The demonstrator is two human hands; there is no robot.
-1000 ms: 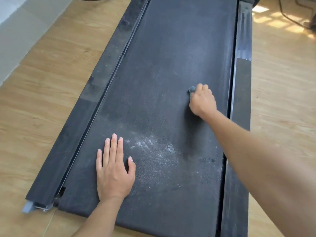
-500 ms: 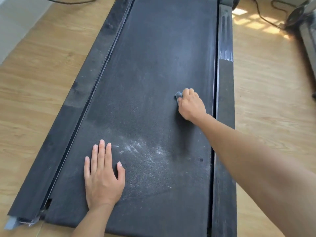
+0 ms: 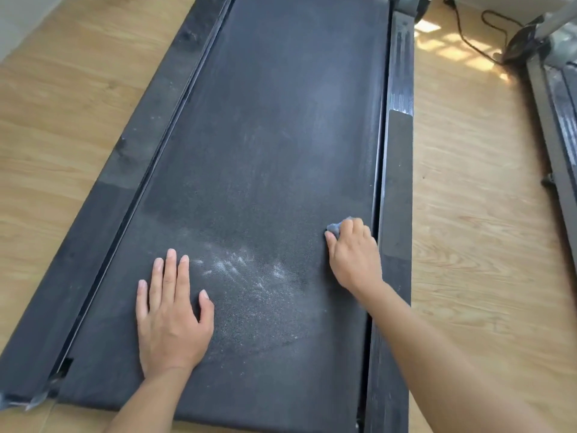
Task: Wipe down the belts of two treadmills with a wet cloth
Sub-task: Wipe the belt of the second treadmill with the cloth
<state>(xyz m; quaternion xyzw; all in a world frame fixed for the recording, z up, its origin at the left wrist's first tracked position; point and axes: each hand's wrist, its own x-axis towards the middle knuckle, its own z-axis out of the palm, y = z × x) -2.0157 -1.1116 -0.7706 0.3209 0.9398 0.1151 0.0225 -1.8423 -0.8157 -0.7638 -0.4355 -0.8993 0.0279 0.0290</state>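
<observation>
— What has changed in the last second?
— The right hand (image 3: 354,257) has drawn the cloth (image 3: 338,225) back along the belt (image 3: 281,135). A second ago it was working beyond the dust patch (image 3: 246,273) and off to its right. Now it sits level with the dust patch, still on its right.
— And the grip?
— The fingers are curled tight round the cloth. It shows only as a grey-blue wad poking out past the knuckles, pressed to the belt.
— The other hand?
— The left hand (image 3: 171,320) has stayed just left of the dust patch. Its palm is flat, its fingers straight and close together, its thumb spread aside. It holds nothing.
— What does that mean for the job?
— I judge the strip right of the dust patch is nearly wiped. The dust patch itself is still white, so this belt is not done. The second treadmill (image 3: 559,120), well to the right of the dust patch, looks untouched.
— Any brand or label?
— None readable. The side rail (image 3: 398,189) right of the dust patch carries ribbed lines only, with no letters I can make out.
</observation>
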